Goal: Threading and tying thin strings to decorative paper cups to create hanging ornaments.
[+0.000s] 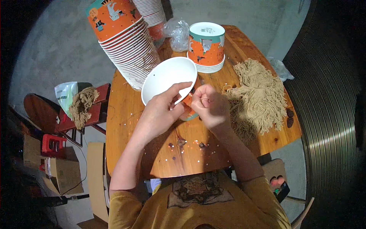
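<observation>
A paper bucket (162, 78), white inside with an orange printed outside, is tilted over the middle of the table. My left hand (162, 108) grips it by its near rim, thumb and fingers on either side of the wall. Close against the bucket's right side, my right hand (213, 110) is closed in a pinch on a thin pale cord (204, 99). Part of the cord is hidden by the fingers. To the right lies a large heap of beige cords (259, 95), partly in shadow.
A tall leaning stack of buckets (126, 53) stands at the left, a short upside-down stack (206, 49) at the back. Between them is a clear plastic bag (178, 34). Small paper dots dot the wooden table (160, 164). A red bench (97, 107) stands left.
</observation>
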Motion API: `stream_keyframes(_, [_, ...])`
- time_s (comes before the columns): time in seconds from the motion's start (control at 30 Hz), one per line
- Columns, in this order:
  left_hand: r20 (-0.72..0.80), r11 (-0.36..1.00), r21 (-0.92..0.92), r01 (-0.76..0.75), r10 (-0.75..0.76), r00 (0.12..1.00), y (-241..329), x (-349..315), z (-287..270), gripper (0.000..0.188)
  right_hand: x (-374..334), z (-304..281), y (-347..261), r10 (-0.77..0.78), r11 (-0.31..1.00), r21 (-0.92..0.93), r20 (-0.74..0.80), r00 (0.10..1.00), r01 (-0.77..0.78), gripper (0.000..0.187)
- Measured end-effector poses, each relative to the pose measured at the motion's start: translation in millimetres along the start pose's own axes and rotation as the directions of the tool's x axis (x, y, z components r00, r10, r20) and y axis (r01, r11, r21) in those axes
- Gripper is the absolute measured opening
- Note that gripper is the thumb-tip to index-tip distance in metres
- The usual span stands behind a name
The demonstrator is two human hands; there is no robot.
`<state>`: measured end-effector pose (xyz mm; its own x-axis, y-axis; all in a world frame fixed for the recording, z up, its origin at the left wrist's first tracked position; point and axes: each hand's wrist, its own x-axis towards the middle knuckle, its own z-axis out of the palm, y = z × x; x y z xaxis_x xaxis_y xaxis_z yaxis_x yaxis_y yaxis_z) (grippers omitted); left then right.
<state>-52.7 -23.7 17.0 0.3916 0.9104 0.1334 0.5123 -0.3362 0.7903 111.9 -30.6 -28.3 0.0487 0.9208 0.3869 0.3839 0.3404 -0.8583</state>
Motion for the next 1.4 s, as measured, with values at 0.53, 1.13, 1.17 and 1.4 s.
stream_keyframes(0.53, [0.012,0.999,0.036,0.009,-0.01,1.0,2.1,-2.9,-1.2,0.045,-0.2,2.6,0.7,-0.031,0.998,0.053,-0.042,0.999,0.033,0.012])
stream_keyframes(1.13, [0.262,0.984,-0.177,0.021,0.027,0.965,-15.4,32.6,5.0,0.014,-7.7,-1.2,14.4,0.008,0.999,0.037,-0.077,0.997,-0.005,0.013])
stream_keyframes(1.17, [0.273,0.994,-0.104,0.023,0.006,0.962,-16.2,34.7,7.2,0.013,-7.7,-3.1,14.7,0.008,0.999,0.035,-0.078,0.997,-0.006,0.013])
stream_keyframes(1.4, [0.081,0.995,-0.023,-0.097,0.098,0.992,-16.6,38.0,14.8,0.017,-1.7,-28.0,25.9,-0.066,0.987,0.145,-0.025,0.997,0.069,0.01])
